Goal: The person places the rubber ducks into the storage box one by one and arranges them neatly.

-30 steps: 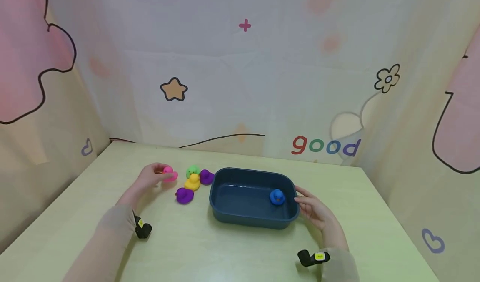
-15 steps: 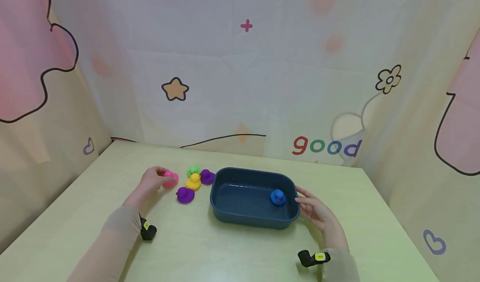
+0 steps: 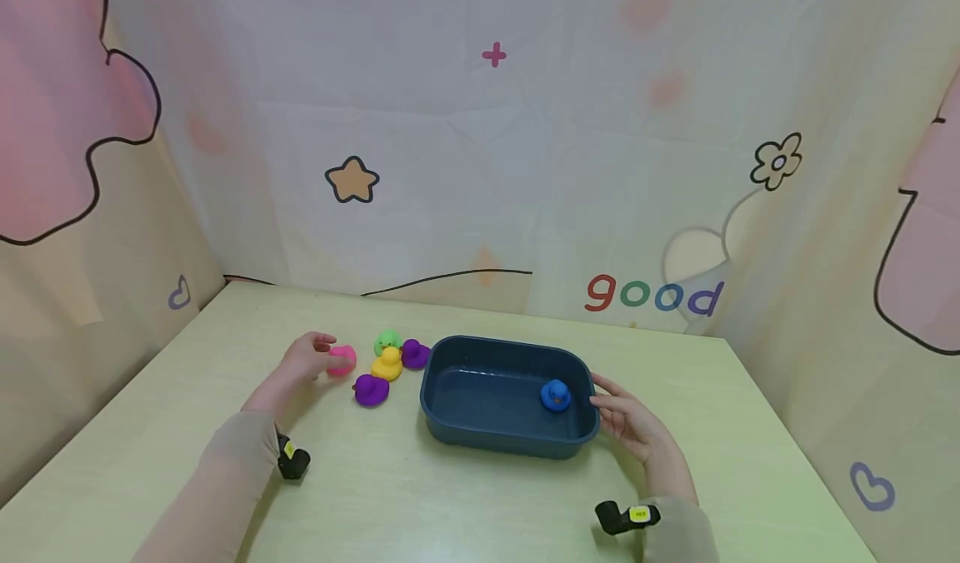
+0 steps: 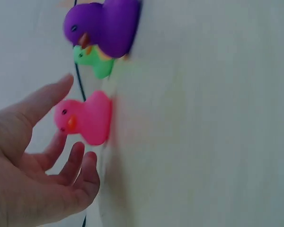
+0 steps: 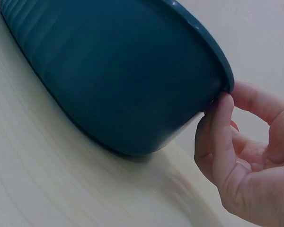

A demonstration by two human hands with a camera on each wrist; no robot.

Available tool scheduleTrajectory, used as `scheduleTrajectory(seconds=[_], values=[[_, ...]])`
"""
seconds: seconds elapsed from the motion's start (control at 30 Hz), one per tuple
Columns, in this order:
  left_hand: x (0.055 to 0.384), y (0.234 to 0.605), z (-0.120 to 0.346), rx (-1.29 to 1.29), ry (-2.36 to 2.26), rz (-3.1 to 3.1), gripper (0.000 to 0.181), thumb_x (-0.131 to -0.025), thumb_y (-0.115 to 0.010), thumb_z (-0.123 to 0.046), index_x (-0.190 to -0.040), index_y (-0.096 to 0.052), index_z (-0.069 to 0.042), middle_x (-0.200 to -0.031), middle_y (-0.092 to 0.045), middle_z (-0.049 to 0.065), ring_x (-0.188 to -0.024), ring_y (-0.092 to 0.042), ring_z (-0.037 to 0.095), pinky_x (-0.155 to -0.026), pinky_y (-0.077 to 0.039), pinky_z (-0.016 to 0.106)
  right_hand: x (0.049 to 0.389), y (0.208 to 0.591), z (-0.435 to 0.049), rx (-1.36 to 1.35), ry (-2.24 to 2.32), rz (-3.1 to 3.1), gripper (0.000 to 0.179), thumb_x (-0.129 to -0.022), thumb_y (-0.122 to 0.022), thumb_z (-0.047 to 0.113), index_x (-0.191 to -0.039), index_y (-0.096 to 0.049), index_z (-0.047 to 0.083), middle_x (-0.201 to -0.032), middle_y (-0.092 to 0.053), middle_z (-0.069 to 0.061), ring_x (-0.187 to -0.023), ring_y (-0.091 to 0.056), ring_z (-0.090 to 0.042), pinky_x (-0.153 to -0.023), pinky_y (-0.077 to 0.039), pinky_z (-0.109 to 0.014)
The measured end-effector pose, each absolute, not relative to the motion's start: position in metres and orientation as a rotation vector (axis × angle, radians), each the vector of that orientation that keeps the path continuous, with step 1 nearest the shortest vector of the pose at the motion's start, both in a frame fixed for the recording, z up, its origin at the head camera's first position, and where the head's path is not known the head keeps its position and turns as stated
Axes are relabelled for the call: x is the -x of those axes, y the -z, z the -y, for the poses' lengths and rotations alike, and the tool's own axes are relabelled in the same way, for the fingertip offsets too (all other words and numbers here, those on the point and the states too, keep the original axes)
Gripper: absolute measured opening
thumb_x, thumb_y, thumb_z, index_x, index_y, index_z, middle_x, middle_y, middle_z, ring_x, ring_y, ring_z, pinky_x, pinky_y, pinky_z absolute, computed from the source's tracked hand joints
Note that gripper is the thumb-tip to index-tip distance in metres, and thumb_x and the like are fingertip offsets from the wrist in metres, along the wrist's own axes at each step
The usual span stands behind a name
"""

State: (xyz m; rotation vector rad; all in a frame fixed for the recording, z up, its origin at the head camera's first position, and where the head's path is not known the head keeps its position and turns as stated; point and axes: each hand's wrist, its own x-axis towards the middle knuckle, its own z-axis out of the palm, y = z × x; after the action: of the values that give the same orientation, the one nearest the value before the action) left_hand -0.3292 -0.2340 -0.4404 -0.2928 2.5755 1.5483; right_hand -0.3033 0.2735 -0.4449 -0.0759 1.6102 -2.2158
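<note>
In the head view, my left hand (image 3: 306,357) is at a pink rubber duck (image 3: 342,361) on the table. The left wrist view shows that hand's (image 4: 47,161) thumb and fingers spread around the pink duck (image 4: 90,118), not gripping it. Just right of it sit a green duck (image 3: 387,342), a yellow duck (image 3: 387,364) and two purple ducks (image 3: 371,390). My right hand (image 3: 633,421) holds the right end of a dark blue plastic bin (image 3: 498,438) by its rim. A blue duck (image 3: 556,396) sits inside the bin, near that end.
The pale wooden table (image 3: 465,505) runs back to a printed cloth backdrop (image 3: 420,230), which also hangs at both sides. A small black camera (image 3: 292,460) is worn on the left wrist, and another camera (image 3: 626,516) on the right.
The pink duck has come down slightly toward me onto the table. My left fingers have loosened from it. The right hand and the bin stay where they were.
</note>
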Motion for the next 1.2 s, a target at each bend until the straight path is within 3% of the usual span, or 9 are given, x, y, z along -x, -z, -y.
scheduleTrajectory(seconds=[0.2, 0.37, 0.47, 0.63, 1.0, 1.2], values=[[0.335, 0.428, 0.260, -0.012, -1.462, -2.523, 0.075, -0.090, -0.070, -0.032, -0.147, -0.034, 0.001, -0.151, -0.032, 0.028, -0.134, -0.038, 0.045, -0.107, -0.040, 0.055, 0.304, 0.447, -0.275, 0.077, 2.219, -1.602, 0.036, -0.101, -0.043, -0.002, -0.132, -0.045, 0.015, -0.095, -0.070, 0.003, -0.074, -0.069, -0.003, -0.072, -0.055, -0.015], [0.338, 0.425, 0.277, -0.205, -1.378, -2.476, 0.076, -0.092, -0.066, -0.037, -0.150, -0.032, -0.004, -0.154, -0.031, 0.024, -0.137, -0.036, 0.043, -0.107, -0.040, 0.054, 0.305, 0.449, -0.275, 0.089, 2.211, -1.631, 0.032, -0.100, -0.043, -0.002, -0.121, -0.053, 0.020, -0.095, -0.070, 0.004, -0.075, -0.068, -0.002, -0.072, -0.055, -0.014], [0.338, 0.428, 0.281, -0.238, -1.360, -2.435, 0.073, -0.093, -0.064, -0.036, -0.151, -0.031, -0.004, -0.154, -0.032, 0.023, -0.138, -0.036, 0.042, -0.108, -0.039, 0.054, 0.305, 0.450, -0.274, 0.103, 2.204, -1.634, 0.032, -0.100, -0.043, -0.002, -0.120, -0.055, 0.021, -0.095, -0.070, 0.004, -0.075, -0.068, -0.002, -0.072, -0.055, -0.014], [0.339, 0.438, 0.281, -0.286, -1.381, -2.375, 0.073, -0.094, -0.065, -0.032, -0.151, -0.031, -0.003, -0.154, -0.031, 0.025, -0.138, -0.035, 0.044, -0.109, -0.037, 0.055, 0.303, 0.450, -0.273, 0.107, 2.211, -1.603, 0.036, -0.101, -0.043, -0.002, -0.133, -0.046, 0.014, -0.097, -0.069, 0.003, -0.076, -0.068, -0.003, -0.073, -0.055, -0.014], [0.343, 0.448, 0.280, -0.283, -1.392, -2.406, 0.070, -0.086, -0.073, -0.013, -0.147, -0.040, -0.001, -0.154, -0.026, 0.031, -0.141, -0.023, 0.051, -0.115, -0.019, 0.064, 0.302, 0.446, -0.274, 0.068, 2.211, -1.613, 0.049, -0.101, -0.043, -0.001, -0.147, -0.030, 0.007, -0.095, -0.069, 0.004, -0.075, -0.068, -0.003, -0.073, -0.055, -0.014], [0.344, 0.448, 0.277, -0.218, -1.382, -2.445, 0.066, -0.086, -0.073, -0.012, -0.144, -0.044, -0.002, -0.151, -0.030, 0.034, -0.139, -0.026, 0.051, -0.115, -0.021, 0.065, 0.302, 0.444, -0.274, 0.065, 2.225, -1.590, 0.044, -0.101, -0.043, -0.001, -0.143, -0.036, 0.009, -0.096, -0.069, 0.003, -0.075, -0.068, -0.003, -0.073, -0.055, -0.015]])
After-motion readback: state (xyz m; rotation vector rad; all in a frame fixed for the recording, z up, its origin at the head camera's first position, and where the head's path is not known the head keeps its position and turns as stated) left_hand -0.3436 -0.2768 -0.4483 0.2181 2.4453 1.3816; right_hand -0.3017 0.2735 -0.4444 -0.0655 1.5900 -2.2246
